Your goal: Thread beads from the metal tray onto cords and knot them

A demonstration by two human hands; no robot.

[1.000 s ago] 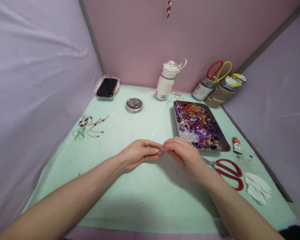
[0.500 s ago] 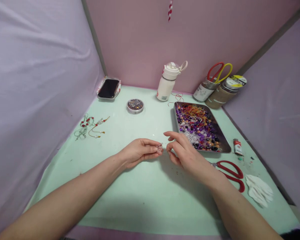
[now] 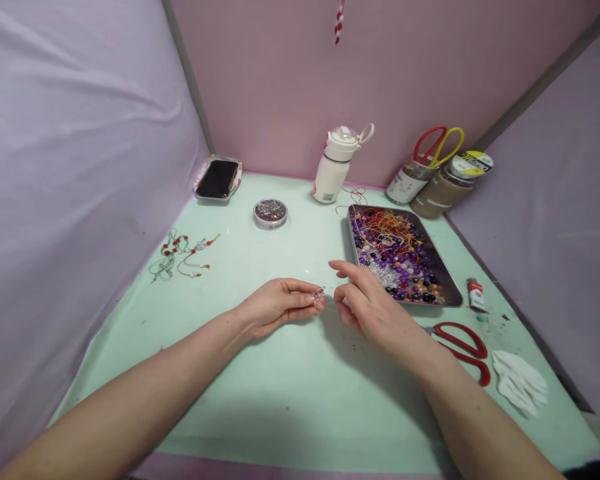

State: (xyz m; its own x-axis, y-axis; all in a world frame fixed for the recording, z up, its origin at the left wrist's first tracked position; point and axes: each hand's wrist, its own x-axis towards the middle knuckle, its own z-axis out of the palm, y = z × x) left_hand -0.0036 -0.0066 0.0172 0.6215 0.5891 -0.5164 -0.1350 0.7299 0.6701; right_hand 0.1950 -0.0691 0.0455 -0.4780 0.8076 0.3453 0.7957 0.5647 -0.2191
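My left hand (image 3: 280,305) is closed, its fingertips pinching a small cluster of clear beads (image 3: 319,297) over the middle of the table. Just right of it, my right hand (image 3: 363,300) has its thumb and a finger pressed together while another finger points outward. Whatever lies in that pinch is too thin or too hidden to make out. A shallow metal tray (image 3: 449,288) holds purple, black, clear and orange beads with a tangle of red and yellow cord, just beyond my right hand. Red-handled scissors (image 3: 463,339) lie beside my right forearm, their blades mostly hidden.
Beaded green cords (image 3: 175,253) lie at the left. Toward the back are a phone (image 3: 217,179) on a small tray, a round container (image 3: 271,213), a white bottle (image 3: 333,173) and a can (image 3: 405,183) with scissors. A lighter (image 3: 476,295) and white glove (image 3: 519,381) lie right.
Both hands keep nearly the same pose. My right hand has shifted very slightly to the right, and the bead cluster stays in my left fingertips.
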